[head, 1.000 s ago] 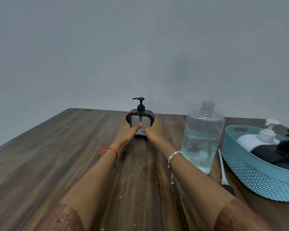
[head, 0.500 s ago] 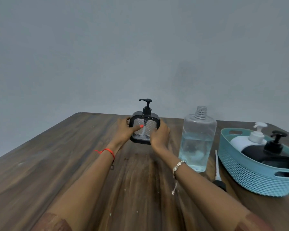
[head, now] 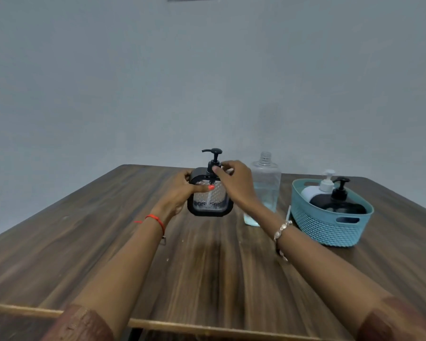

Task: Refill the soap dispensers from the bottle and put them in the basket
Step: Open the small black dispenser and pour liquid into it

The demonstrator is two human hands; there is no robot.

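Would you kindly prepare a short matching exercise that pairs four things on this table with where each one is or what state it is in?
Things:
1. square dispenser
2. refill bottle
3. black dispenser
4. right hand

States:
A. uncapped, standing on the table, partly filled with pale blue liquid
B. lying in the teal basket beside a white dispenser
C. gripped at its side by the left hand
D. fingers at the collar of a black pump

Pairs: 1-C, 2-A, 3-B, 4-D
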